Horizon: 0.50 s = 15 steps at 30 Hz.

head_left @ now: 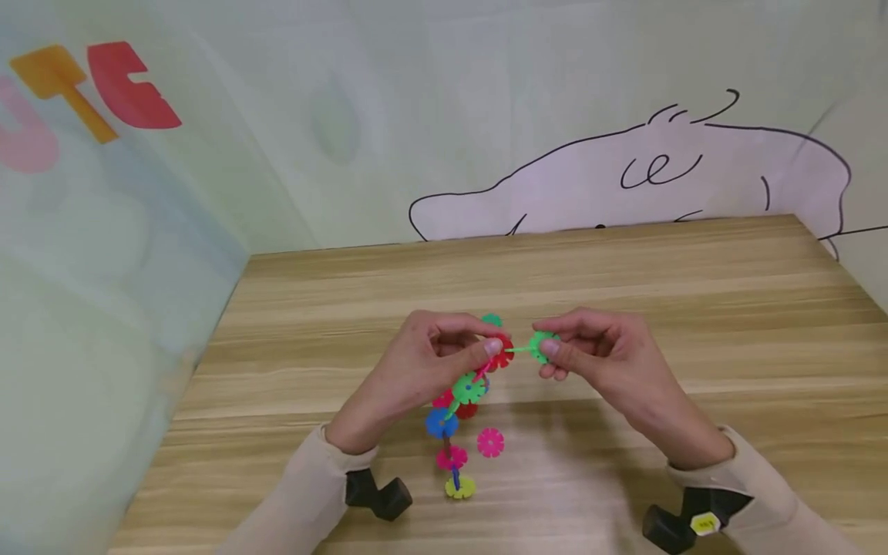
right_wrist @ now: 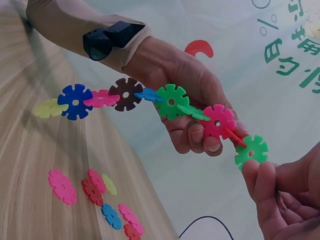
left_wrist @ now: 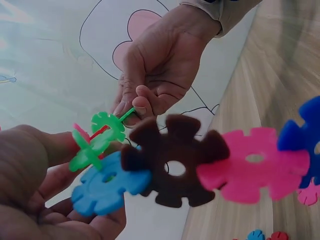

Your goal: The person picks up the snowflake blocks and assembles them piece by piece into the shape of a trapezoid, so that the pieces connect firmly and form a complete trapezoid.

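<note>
A chain of notched plastic snowflake discs point(right_wrist: 126, 94) hangs between the two hands, slotted edge to edge in yellow, dark blue, pink, brown, light blue, green, red and other colours. My left hand point(head_left: 433, 354) pinches the chain near its upper end, thumb on a red disc point(head_left: 501, 353). Facing it, my right hand point(head_left: 607, 351) pinches a green disc point(head_left: 541, 347) between thumb and fingers. A thin green edge bridges the gap between the red and green discs. In the left wrist view the brown disc point(left_wrist: 175, 160) and pink disc point(left_wrist: 254, 165) trail off rightward.
Loose discs lie on the wooden table point(head_left: 291, 324) below the chain, among them a pink one point(head_left: 490, 442) and a light blue one point(right_wrist: 111, 216). A printed backdrop point(head_left: 333, 139) stands along the back and left table edges.
</note>
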Each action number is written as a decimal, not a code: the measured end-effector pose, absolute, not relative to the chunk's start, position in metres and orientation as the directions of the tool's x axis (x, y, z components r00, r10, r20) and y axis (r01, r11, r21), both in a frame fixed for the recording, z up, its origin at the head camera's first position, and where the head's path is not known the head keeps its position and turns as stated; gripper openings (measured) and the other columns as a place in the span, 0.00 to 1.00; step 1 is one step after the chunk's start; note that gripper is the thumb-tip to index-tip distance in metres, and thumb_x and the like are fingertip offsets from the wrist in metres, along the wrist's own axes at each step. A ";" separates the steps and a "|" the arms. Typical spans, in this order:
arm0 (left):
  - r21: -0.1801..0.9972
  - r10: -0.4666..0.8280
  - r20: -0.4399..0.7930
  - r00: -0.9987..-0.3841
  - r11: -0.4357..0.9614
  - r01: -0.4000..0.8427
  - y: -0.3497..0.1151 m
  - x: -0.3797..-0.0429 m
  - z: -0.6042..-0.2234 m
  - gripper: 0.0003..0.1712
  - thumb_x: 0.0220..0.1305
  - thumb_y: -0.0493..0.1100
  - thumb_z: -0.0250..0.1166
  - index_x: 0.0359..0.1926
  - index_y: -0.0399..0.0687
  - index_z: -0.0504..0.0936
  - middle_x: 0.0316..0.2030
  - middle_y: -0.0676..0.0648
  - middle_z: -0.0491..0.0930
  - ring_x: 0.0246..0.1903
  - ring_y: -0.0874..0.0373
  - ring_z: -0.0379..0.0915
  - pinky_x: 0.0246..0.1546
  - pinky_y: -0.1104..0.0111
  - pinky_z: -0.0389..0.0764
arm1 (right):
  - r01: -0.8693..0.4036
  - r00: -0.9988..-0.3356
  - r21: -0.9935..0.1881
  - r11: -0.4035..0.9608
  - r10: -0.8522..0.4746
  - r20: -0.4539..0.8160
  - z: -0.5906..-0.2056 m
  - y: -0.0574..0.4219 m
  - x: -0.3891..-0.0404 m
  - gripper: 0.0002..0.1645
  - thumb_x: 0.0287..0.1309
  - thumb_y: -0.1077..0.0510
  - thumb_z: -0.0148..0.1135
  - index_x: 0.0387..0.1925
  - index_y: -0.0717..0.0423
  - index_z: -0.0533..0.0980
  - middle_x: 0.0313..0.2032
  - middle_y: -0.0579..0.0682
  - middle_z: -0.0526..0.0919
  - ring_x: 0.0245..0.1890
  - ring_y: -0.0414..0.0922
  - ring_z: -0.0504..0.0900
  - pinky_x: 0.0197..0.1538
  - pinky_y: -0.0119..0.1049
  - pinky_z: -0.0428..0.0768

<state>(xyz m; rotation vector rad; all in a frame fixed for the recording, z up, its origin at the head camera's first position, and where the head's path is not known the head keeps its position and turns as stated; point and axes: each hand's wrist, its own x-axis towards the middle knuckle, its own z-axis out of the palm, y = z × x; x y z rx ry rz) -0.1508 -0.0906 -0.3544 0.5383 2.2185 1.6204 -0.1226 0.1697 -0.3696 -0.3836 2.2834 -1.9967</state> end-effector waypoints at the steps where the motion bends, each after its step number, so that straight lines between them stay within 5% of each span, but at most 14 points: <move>1: 0.959 0.494 -0.047 -0.868 0.266 0.100 -0.091 -0.151 -0.354 0.11 0.74 0.43 0.71 0.53 0.52 0.92 0.43 0.47 0.93 0.33 0.54 0.86 0.35 0.68 0.86 | -0.137 -0.964 -0.985 0.104 -0.245 0.108 -0.370 0.170 -0.123 0.13 0.69 0.62 0.72 0.53 0.61 0.87 0.34 0.45 0.92 0.30 0.43 0.93 0.40 0.36 0.90; 15: 0.965 0.502 -0.040 -0.864 0.243 0.097 -0.089 -0.151 -0.360 0.13 0.74 0.41 0.70 0.56 0.49 0.91 0.44 0.45 0.92 0.34 0.55 0.88 0.37 0.67 0.88 | -0.189 -0.948 -0.978 0.094 -0.276 0.157 -0.365 0.171 -0.121 0.13 0.68 0.64 0.71 0.53 0.61 0.87 0.35 0.46 0.93 0.30 0.45 0.93 0.42 0.36 0.91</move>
